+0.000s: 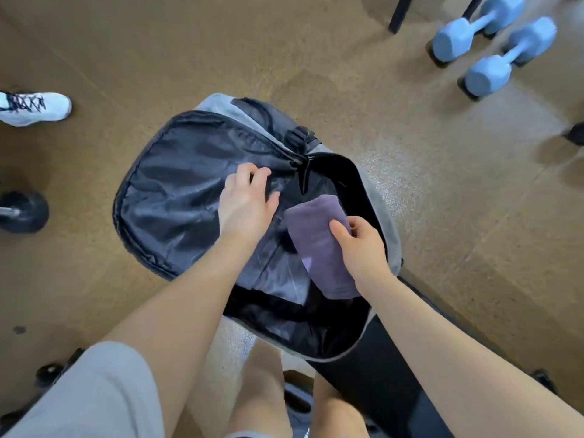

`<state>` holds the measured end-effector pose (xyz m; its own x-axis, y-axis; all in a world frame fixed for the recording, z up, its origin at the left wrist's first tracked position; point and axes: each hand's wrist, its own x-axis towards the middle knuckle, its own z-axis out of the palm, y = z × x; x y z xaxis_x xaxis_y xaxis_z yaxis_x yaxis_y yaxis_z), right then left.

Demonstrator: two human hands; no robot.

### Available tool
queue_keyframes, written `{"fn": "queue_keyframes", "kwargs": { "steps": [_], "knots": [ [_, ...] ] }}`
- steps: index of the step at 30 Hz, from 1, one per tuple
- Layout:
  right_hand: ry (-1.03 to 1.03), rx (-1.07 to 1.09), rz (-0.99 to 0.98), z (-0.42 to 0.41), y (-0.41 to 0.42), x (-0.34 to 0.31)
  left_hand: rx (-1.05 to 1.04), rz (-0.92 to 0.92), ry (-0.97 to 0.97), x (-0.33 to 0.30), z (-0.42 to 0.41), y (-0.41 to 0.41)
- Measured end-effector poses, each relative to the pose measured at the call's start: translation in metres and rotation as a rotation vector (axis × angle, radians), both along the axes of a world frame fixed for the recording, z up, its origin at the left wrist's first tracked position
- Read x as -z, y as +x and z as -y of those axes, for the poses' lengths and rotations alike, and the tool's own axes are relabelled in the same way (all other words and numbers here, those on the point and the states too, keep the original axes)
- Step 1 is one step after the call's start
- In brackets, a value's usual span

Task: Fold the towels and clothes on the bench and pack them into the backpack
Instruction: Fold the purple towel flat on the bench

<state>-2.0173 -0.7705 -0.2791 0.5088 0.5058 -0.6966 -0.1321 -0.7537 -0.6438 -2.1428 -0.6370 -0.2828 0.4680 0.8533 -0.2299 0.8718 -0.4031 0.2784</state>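
Head view, looking down: I observe the grey backpack with black lining [384,216] lying open on the black padded bench [388,390], its dark front flap [170,197] folded back to the left. My left hand [246,203] rests on the flap's lining, fingers [252,172] curled and pinching the dark fabric. My right hand [360,245] grips a folded purple towel [316,235], thumb on top, holding it partly inside the main compartment. Two light blue dumbbells [493,49] sit on the brown floor [442,184], well apart from the bag. A white sneaker [34,107] shows at far left
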Motion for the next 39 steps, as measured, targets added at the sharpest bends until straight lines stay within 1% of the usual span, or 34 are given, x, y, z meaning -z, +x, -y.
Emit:
{"fn": "queue_keyframes", "kwargs": {
  "steps": [5,8,11,14,16,18,20,22,24,26,29,30,32,34,35,37,39],
  "knots": [
    [-0.054,0.140,-0.098,-0.014,-0.001,0.014,0.101,-0.273,-0.077,0.020,-0.007,0.009],
    [-0.070,0.152,-0.120,-0.019,-0.004,0.016,0.135,-0.329,-0.091,0.021,-0.017,0.006],
    [-0.085,0.169,-0.082,-0.025,-0.009,0.015,0.115,-0.277,-0.177,0.012,-0.030,0.002],
    [-0.108,0.193,-0.032,-0.034,-0.015,0.010,0.133,-0.162,-0.194,-0.003,-0.038,-0.010],
    [-0.109,0.201,-0.045,-0.041,-0.021,0.007,0.129,-0.051,-0.195,-0.018,-0.047,-0.016],
    [-0.076,0.224,-0.110,-0.051,-0.027,0.004,0.139,0.036,-0.165,-0.034,-0.059,-0.018],
    [-0.028,0.255,-0.187,-0.067,-0.033,0.002,0.166,0.074,-0.132,-0.047,-0.069,-0.017],
    [0.001,0.305,-0.222,-0.086,-0.040,0.006,0.181,0.090,-0.126,-0.053,-0.073,-0.016],
    [0.001,0.324,-0.146,-0.103,-0.045,0.011,0.189,0.095,-0.133,-0.051,-0.071,-0.018],
    [-0.022,0.253,-0.050,-0.111,-0.050,0.014,0.191,0.098,-0.141,-0.044,-0.069,-0.022],
    [0.033,0.248,-0.013,-0.092,-0.057,0.011,0.188,0.099,-0.160,-0.031,-0.065,-0.025],
    [0.066,0.250,-0.007,-0.078,-0.061,0.012,0.185,0.098,-0.164,-0.027,-0.062,-0.024],
    [0.099,0.211,-0.063,-0.050,-0.069,0.013,0.187,0.092,-0.164,-0.021,-0.057,-0.023],
    [0.119,0.083,-0.140,-0.029,-0.075,0.016,0.189,0.097,-0.149,-0.018,-0.053,-0.023],
    [0.119,-0.004,-0.137,-0.025,-0.077,0.017,0.190,0.107,-0.135,-0.017,-0.052,-0.024],
    [0.112,-0.143,-0.068,-0.031,-0.079,0.022,0.214,0.146,-0.099,-0.015,-0.052,-0.028],
    [0.129,-0.211,0.010,-0.050,-0.080,0.024,0.260,0.190,-0.062,-0.013,-0.053,-0.033]
  ]
}}
